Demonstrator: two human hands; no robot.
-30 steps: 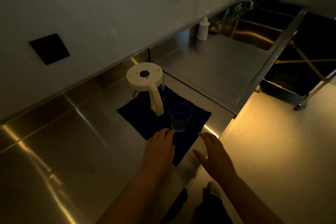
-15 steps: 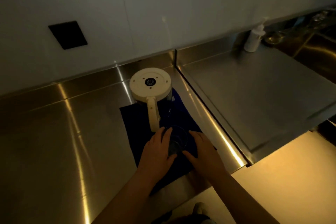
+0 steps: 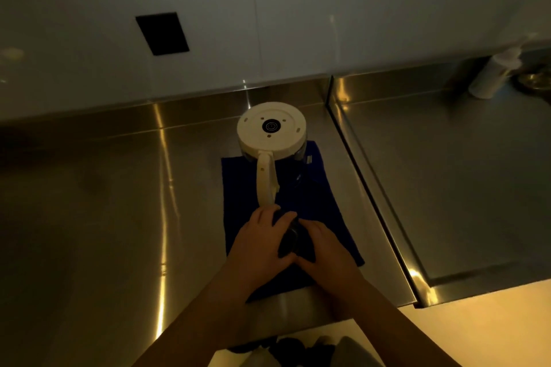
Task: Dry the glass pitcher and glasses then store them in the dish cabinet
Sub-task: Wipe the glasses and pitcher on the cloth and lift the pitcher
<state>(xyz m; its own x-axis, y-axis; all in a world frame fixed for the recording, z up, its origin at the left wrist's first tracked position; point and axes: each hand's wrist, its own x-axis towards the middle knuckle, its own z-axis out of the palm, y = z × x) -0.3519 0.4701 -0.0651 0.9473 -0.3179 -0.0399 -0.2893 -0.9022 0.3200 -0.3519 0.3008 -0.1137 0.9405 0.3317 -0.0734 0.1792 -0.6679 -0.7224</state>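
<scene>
A glass pitcher [image 3: 272,131] stands upside down on a dark blue cloth [image 3: 316,194]; its cream base faces up and its cream handle points toward me. A small clear glass [image 3: 290,240] sits on the near part of the cloth, mostly hidden between my hands. My left hand [image 3: 258,243] wraps its left side and my right hand [image 3: 326,250] wraps its right side, so both hands hold it. No cabinet is in view.
The cloth lies on a stainless steel counter [image 3: 104,217] with a raised backsplash. A seam [image 3: 369,188] separates a lower steel surface on the right. A white pump bottle [image 3: 492,74] stands at the far right. A black square panel [image 3: 162,33] is on the wall.
Both hands moved forward from the counter's front edge and closed around the glass. The camera swung left and down, so the sink left the view.
</scene>
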